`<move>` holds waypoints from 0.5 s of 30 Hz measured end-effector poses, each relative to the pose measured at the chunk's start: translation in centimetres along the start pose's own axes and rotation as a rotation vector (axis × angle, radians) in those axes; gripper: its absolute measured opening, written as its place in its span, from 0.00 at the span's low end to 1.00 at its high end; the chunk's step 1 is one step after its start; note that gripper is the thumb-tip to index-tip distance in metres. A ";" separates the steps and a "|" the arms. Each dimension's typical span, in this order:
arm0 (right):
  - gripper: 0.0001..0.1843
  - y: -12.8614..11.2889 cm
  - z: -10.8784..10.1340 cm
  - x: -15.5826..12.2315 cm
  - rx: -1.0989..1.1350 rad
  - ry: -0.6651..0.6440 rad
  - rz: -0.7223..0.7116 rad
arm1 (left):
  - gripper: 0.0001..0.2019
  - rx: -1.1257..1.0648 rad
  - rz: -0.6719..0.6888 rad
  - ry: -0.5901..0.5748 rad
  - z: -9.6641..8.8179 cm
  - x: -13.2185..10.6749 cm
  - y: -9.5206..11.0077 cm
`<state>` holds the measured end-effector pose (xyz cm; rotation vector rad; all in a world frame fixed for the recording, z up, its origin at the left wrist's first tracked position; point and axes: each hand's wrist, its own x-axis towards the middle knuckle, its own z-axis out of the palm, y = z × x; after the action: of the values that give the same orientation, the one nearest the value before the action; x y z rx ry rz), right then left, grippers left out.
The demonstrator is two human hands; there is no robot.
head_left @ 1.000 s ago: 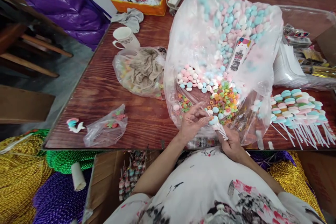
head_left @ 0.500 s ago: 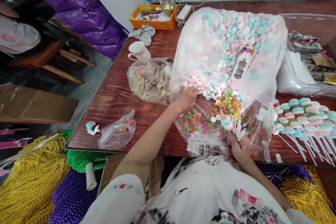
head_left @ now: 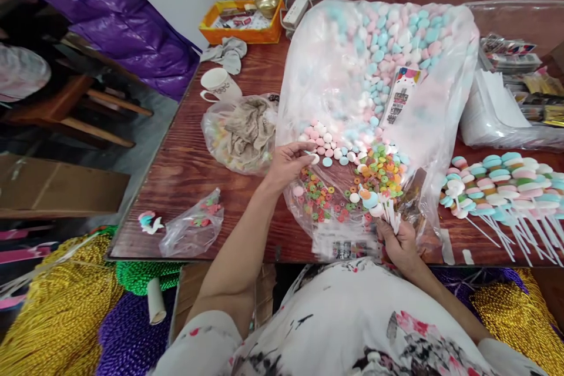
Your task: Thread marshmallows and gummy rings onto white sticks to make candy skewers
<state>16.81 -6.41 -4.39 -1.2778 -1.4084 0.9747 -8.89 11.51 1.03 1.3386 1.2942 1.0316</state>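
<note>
White lollipop sticks [head_left: 389, 211] are bunched in my right hand [head_left: 400, 247], its fingers closed round them. At their upper end sits a blue marshmallow [head_left: 369, 200] with an orange piece beside it. My left hand [head_left: 286, 167] reaches to the front edge of the marshmallow pile [head_left: 326, 136], a white marshmallow [head_left: 314, 158] pinched at its thumb and fingertip. Between the hands, coloured gummy rings [head_left: 381, 170] lie on the clear plastic bag [head_left: 293, 94], which also holds many pink, white and blue marshmallows. A printed label [head_left: 400, 96] rests on the bag.
Finished marshmallow skewers [head_left: 506, 185] lie stacked at the right, below a clear tub [head_left: 489, 138] of packaging. To the left are a bag with a cloth [head_left: 249, 132], a mug [head_left: 222, 87], an orange tray [head_left: 240, 35] and a small plastic bag [head_left: 194, 226]. Beaded strands [head_left: 57, 305] hang below.
My left hand has drawn back left from the pile with a white marshmallow at its fingertips. My right hand stays low with the sticks. The view has shifted slightly.
</note>
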 end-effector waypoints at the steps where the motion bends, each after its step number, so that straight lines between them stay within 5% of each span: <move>1: 0.14 0.1 0.0 0.0 0.000 0.001 -0.002 | 0.17 0.019 0.006 -0.007 0.2 0.4 -0.1; 6: 0.14 0.4 0.1 -0.1 -0.001 0.012 0.014 | 0.07 0.468 0.234 -0.091 2.4 1.8 -1.9; 15: 0.11 -0.1 0.0 0.2 -0.089 -0.024 -0.029 | 0.11 1.001 0.504 -0.168 3.0 0.5 -3.2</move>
<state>16.82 -6.20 -4.21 -1.3109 -1.4989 0.9200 -6.46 11.61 -2.63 2.5419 1.4265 0.5286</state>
